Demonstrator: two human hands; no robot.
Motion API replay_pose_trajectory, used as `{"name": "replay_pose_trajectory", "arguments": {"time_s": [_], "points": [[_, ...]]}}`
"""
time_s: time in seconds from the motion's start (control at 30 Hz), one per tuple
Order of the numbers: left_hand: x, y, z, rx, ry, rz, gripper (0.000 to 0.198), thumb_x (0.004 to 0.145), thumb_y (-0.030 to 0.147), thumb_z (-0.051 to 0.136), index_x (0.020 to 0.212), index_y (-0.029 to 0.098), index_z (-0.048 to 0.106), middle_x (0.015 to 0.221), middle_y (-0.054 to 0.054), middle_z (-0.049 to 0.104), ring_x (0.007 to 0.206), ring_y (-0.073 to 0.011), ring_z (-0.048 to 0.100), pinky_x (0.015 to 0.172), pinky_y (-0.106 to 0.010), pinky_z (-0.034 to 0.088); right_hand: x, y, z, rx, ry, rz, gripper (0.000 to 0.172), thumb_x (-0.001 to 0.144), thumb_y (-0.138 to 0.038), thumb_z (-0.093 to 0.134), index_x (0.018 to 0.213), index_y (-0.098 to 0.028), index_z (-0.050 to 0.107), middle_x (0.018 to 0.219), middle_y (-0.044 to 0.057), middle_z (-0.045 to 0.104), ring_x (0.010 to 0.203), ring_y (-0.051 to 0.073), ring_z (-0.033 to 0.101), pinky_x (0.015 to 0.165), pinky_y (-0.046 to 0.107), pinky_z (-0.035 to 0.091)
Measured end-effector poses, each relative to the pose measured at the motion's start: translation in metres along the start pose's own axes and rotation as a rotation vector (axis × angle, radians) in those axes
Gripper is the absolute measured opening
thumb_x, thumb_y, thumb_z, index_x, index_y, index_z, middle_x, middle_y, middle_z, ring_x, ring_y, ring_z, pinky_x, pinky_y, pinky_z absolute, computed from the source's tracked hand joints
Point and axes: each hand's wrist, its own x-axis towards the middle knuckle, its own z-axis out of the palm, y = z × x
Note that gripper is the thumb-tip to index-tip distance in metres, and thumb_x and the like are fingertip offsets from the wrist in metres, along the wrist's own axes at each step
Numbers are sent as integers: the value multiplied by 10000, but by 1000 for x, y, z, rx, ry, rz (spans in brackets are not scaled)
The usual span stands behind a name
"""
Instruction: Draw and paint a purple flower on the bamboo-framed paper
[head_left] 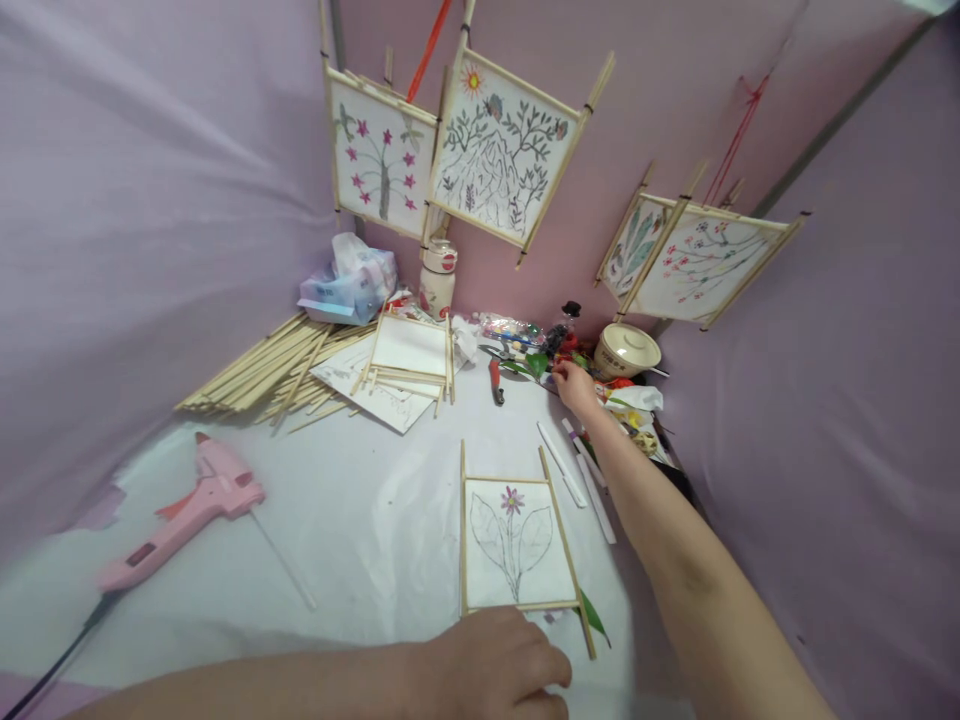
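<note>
My right hand [576,388] reaches to the back right of the table, its fingertips pinched together at the edge of a green leaf [536,365]. Close to my body, my left hand [504,655] rests by the lower bar of a small stick frame [463,540], its fingers loosely bent and a little apart. Nothing shows in that hand, though its underside is hidden. Inside the frame a white sheet [487,500] carries a drawing of large outlined leaves and a purple flower [512,500]. Another green leaf [595,617] sticks out under the frame's lower right corner.
A pink glue gun [187,510] lies at left. White pens [562,465] lie right of the frame. Behind are a red-handled tool [496,383], wooden sticks [255,375], blank frames [411,345], a tissue box [349,285], a bottle [438,280] and a lidded bowl [627,350]. Framed drawings [506,150] hang above.
</note>
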Motion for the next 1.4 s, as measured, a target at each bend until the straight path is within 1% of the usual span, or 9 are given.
{"name": "replay_pose_trajectory", "arguments": {"time_s": [0.23,0.5,0.6,0.7,0.87,0.97,1.1,1.23,1.4], "points": [[1,0,-1,3,-14,-32,253,988,377,413,899,201,571,732,19,647,670,-131,562,647,-256,381,-5,2,-8,-38,-15,2,293,906,-217,469,1005,-180,742,1038,105,743,977,221,660,848,272,441],[2,3,-11,145,68,160,205,961,254,451,783,206,542,902,12,674,701,-125,541,639,-289,326,-13,-7,-13,-50,-45,-42,186,822,-287,617,895,-195,760,930,82,753,902,223,664,828,275,448],[3,6,-14,152,81,184,174,915,191,485,746,194,526,874,1,659,689,-126,521,645,-303,326,-21,-13,-22,-42,10,-52,253,838,-273,564,992,-177,740,965,96,737,922,234,646,845,299,444],[4,8,-19,140,129,227,131,892,173,516,766,194,542,824,-5,642,670,-129,505,659,-317,344,-42,-21,-40,-16,78,-78,343,859,-274,509,1134,-162,683,1026,109,705,947,235,623,853,315,440],[3,11,-26,115,168,256,81,876,140,522,918,182,577,862,-35,668,727,-156,541,707,-332,397,-123,-32,-78,208,59,-161,230,844,-312,527,872,-185,716,796,53,677,732,189,599,721,296,456],[6,13,-34,11,194,148,173,871,115,471,1000,182,565,937,-67,675,808,-170,569,758,-329,436,-180,-36,-95,517,-33,-99,247,824,-422,587,840,-199,693,696,18,650,625,170,567,583,272,441],[26,12,-50,-418,255,-197,179,919,221,449,1059,176,550,1019,-103,637,952,-195,575,853,-347,476,-235,-43,-108,675,-50,-87,161,832,-357,587,813,-226,679,640,-7,611,563,155,534,526,266,421],[56,5,-65,-1098,323,-646,315,932,422,506,1146,191,508,1135,-86,592,929,-176,627,836,-352,510,-260,-57,-113,648,61,-272,108,867,-324,583,853,-266,673,690,-1,610,601,169,545,571,297,440],[63,0,-59,-1566,471,-770,396,778,363,759,1058,147,582,904,-33,651,844,-128,637,917,-338,493,-267,-66,-105,475,123,-435,127,872,-387,628,878,-266,664,657,12,564,613,190,526,579,323,414]]}}
